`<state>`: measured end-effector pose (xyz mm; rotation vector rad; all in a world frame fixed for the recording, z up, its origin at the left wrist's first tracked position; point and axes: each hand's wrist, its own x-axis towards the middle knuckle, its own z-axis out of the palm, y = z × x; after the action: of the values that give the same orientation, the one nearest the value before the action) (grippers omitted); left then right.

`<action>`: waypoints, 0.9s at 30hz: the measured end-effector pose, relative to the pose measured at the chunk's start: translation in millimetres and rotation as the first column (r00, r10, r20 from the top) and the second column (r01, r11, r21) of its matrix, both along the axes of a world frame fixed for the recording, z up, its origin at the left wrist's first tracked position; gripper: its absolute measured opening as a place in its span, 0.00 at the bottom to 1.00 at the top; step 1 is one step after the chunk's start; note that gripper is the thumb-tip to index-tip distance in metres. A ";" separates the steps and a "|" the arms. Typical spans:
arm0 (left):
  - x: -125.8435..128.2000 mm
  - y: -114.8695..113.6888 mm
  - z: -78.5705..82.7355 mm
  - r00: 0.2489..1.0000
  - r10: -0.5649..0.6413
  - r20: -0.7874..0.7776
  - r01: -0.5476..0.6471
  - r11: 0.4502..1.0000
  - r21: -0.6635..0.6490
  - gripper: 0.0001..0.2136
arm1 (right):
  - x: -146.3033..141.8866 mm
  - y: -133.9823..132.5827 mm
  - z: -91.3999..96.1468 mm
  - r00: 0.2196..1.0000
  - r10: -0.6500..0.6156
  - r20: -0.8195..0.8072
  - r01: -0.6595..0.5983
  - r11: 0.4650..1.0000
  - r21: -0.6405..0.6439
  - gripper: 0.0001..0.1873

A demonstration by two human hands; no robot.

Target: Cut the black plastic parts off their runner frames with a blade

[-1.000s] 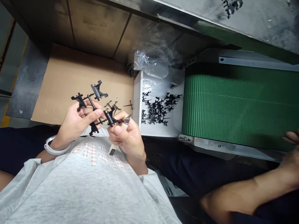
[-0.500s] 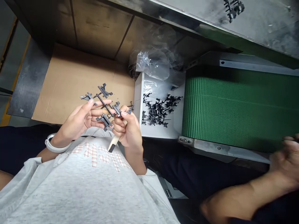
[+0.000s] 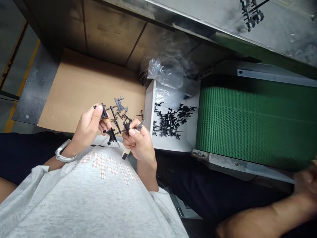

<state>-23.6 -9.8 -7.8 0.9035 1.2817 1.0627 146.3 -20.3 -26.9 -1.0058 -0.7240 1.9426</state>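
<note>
A black plastic sprue with several bracket-shaped parts is stretched between my hands. My left hand pinches one bracket between thumb and fingers at the sprue's left side. On the other side, my right hand grips another bracket with thumb and forefinger. A cream-handled knife also lies in my right hand, its dark butt end pointing down toward my shirt. A small grey tip, apparently the blade, shows above the forefinger. One bracket sticks out at the top, another hangs below.
Flattened cardboard lies beyond my hands, with thin black runners on it. A white bin beside it holds several black sprues and clear plastic bags. Further right are a green conveyor belt and another person's forearm.
My left fingers, stretched out behind the sprue before, have curled in around a bracket. The sprue has turned between my hands. The whole view has shifted slightly.
</note>
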 end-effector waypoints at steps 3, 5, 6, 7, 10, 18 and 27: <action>0.8 4.7 -6.4 0.993 -0.086 0.076 0.086 0.996 0.009 0.21 | -1.0 1.3 -2.5 0.999 0.028 0.025 -0.028 1.000 0.004 0.19; 1.6 9.2 -13.3 0.971 -0.131 0.201 0.137 0.991 -0.015 0.22 | -3.6 3.1 -5.0 0.999 0.043 0.025 -0.044 0.999 0.003 0.19; 2.3 11.4 -16.8 0.954 -0.134 0.268 0.149 0.988 -0.037 0.22 | -5.0 4.3 -6.6 0.999 0.048 0.021 -0.048 0.999 0.001 0.20; 3.3 13.5 -20.0 0.937 -0.123 0.326 0.152 0.986 -0.065 0.22 | -6.3 5.5 -8.6 0.999 0.049 0.017 -0.049 0.999 -0.001 0.20; 6.6 17.1 -27.1 0.892 -0.072 0.445 0.154 0.977 -0.150 0.20 | -8.0 8.4 -15.5 0.999 0.039 0.016 -0.039 0.999 -0.004 0.21; -13.7 20.1 -33.8 0.804 -0.399 0.441 0.490 0.864 -0.112 0.22 | 6.4 3.6 -26.3 0.996 -0.017 0.090 0.014 0.999 0.041 0.21; -45.5 28.5 -34.1 0.819 -0.379 0.431 0.471 0.873 -0.128 0.20 | 23.2 13.4 -24.2 0.945 -0.215 0.246 0.168 0.966 0.197 0.22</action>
<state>-69.1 18.7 -41.9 0.7083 0.7880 0.6719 169.5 -7.0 -51.0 -1.1940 -0.8930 1.5647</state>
